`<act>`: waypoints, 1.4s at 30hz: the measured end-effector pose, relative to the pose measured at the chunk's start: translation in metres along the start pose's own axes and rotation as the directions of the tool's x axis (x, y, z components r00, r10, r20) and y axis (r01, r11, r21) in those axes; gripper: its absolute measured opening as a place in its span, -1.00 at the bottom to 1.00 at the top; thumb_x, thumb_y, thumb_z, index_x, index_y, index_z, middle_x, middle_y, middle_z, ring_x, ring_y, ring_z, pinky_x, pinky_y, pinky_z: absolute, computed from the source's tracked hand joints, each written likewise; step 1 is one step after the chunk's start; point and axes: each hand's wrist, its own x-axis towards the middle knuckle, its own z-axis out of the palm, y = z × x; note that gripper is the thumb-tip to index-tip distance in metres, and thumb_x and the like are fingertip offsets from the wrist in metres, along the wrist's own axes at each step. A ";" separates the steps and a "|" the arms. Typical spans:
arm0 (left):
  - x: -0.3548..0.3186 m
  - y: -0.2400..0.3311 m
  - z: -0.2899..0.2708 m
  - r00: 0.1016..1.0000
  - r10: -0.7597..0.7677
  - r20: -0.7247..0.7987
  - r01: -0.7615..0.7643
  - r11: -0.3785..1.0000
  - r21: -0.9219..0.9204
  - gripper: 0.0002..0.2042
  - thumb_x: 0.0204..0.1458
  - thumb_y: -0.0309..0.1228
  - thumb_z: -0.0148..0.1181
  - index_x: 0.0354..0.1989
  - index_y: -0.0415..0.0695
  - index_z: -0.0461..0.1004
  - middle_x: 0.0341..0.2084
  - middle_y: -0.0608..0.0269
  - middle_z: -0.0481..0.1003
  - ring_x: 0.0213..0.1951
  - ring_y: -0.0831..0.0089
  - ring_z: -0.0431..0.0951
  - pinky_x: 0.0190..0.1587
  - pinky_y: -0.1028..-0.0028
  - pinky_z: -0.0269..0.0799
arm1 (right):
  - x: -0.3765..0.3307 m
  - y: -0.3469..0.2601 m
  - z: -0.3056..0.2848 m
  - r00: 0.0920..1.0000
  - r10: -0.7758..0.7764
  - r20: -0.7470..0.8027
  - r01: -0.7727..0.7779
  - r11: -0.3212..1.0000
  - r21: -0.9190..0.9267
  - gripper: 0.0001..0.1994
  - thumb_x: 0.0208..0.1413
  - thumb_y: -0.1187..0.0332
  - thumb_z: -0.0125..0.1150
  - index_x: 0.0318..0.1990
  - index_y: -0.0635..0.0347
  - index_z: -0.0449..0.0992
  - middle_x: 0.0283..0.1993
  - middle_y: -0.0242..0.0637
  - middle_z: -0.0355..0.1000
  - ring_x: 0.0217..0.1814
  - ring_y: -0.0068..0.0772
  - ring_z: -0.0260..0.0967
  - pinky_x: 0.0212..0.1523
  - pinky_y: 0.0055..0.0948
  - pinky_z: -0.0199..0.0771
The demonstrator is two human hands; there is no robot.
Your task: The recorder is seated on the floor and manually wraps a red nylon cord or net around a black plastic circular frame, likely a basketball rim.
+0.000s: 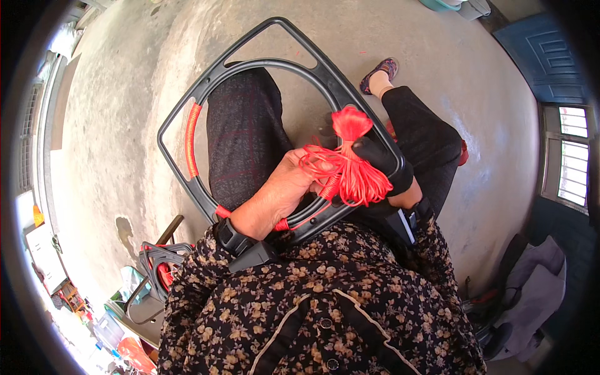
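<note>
A black plastic frame with a round inner ring rests tilted across my lap. Red cord is wound tightly around the ring's left side, with more windings at its lower part. My left hand, bare, is closed at the ring's lower right, its fingertips among loose loops of the cord. A tied hank of red cord hangs over the frame's right side. My right hand, in a black glove, is closed around the hank beside the frame's right corner; the hank hides part of its fingers.
At the lower left, similar black frames with red cord lie on a chair. Grey cloth is draped at the lower right. Concrete floor surrounds my legs. A blue door stands at the upper right, and a teal basin at the top edge.
</note>
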 end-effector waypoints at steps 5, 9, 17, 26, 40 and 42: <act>0.005 0.005 -0.001 0.998 0.043 0.044 -0.045 0.998 0.036 -0.85 0.09 -0.34 0.18 -0.34 -0.17 0.51 -0.55 0.43 0.48 -0.52 0.67 0.50 -0.47 0.65 0.44 | 0.004 -0.004 -0.004 0.978 0.180 -0.109 -0.159 0.970 0.182 -0.51 -0.04 0.34 0.21 0.10 0.18 0.32 0.07 -0.26 0.25 0.11 -0.31 0.19 0.13 -0.37 0.10; 0.002 0.015 0.002 1.000 -0.012 0.012 0.012 0.999 0.052 -0.82 0.12 -0.32 0.14 -0.35 -0.19 0.50 -0.58 0.41 0.46 -0.50 0.63 0.52 -0.44 0.65 0.45 | 0.009 0.002 -0.009 0.866 0.432 -0.250 -0.214 0.773 0.597 -0.58 0.01 0.29 0.17 0.05 0.14 0.34 -0.04 -0.33 0.23 0.00 -0.36 0.18 0.02 -0.39 0.10; 0.002 0.018 0.005 1.000 -0.010 -0.030 0.011 0.998 0.060 -0.82 0.15 -0.30 0.10 -0.31 -0.16 0.47 -0.54 0.24 0.54 -0.53 0.62 0.55 -0.51 0.67 0.48 | -0.040 0.013 -0.059 0.632 0.732 -0.252 0.182 0.176 0.967 -0.70 0.09 0.21 0.09 -0.05 0.08 0.37 -0.25 -0.45 0.19 -0.21 -0.45 0.17 -0.19 -0.44 0.11; 0.002 0.016 -0.001 0.999 0.006 -0.035 -0.006 1.000 0.015 -0.82 0.14 -0.30 0.12 -0.27 -0.17 0.46 -0.55 0.26 0.53 -0.50 0.58 0.57 -0.48 0.64 0.52 | -0.098 0.029 -0.112 0.605 0.776 -0.182 0.474 -0.167 0.865 -0.77 0.18 0.11 0.01 -0.16 0.01 0.40 -0.50 -0.59 0.15 -0.45 -0.56 0.14 -0.44 -0.48 0.12; 0.005 0.015 0.002 0.999 0.021 -0.038 -0.024 0.997 -0.072 -0.81 0.16 -0.28 0.09 -0.34 -0.17 0.46 -0.59 0.30 0.50 -0.55 0.55 0.56 -0.53 0.60 0.52 | -0.129 0.070 -0.125 0.587 0.777 -0.226 0.195 0.135 0.971 -0.70 0.20 0.00 0.01 -0.14 -0.04 0.44 -0.38 -0.40 0.45 -0.48 -0.42 0.35 -0.48 -0.46 0.37; 0.005 0.015 0.002 0.998 0.028 -0.048 -0.030 0.998 -0.062 -0.81 0.15 -0.29 0.10 -0.35 -0.17 0.46 -0.59 0.31 0.50 -0.55 0.55 0.56 -0.53 0.61 0.52 | -0.119 0.062 -0.124 0.513 0.813 -0.276 0.171 0.218 0.961 -0.69 0.17 0.09 0.07 -0.08 0.08 0.43 -0.20 -0.30 0.45 -0.28 -0.36 0.36 -0.27 -0.41 0.37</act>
